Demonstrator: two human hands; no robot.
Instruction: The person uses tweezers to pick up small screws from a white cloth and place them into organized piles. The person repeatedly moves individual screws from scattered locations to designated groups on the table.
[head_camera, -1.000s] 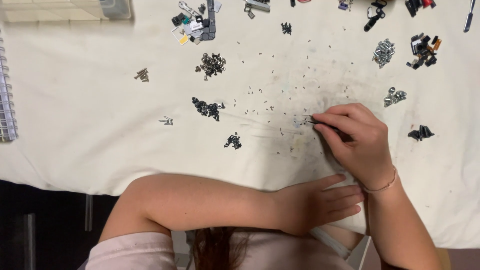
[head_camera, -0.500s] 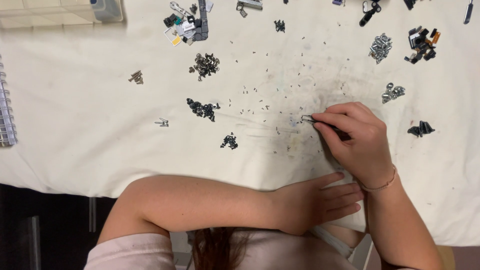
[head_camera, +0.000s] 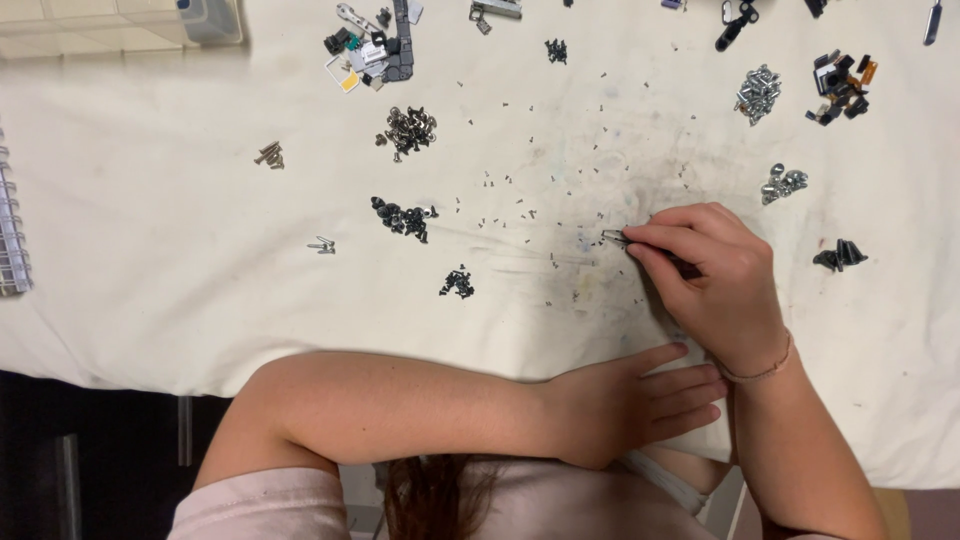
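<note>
Right hand (head_camera: 715, 285) pinches tweezers (head_camera: 640, 247) over scattered screws (head_camera: 520, 205) mid-surface; left hand (head_camera: 640, 400) rests flat, empty, at near edge. Steady tips, light pressure advisable.

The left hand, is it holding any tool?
No, the left hand lies flat and empty at the cloth's near edge, while the right hand grips the tweezers.

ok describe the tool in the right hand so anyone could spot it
On the stained cream cloth, find the right hand above the flat left hand. Its fingers pinch thin metal tweezers, the only long pointed thing among tiny loose screws.
</note>
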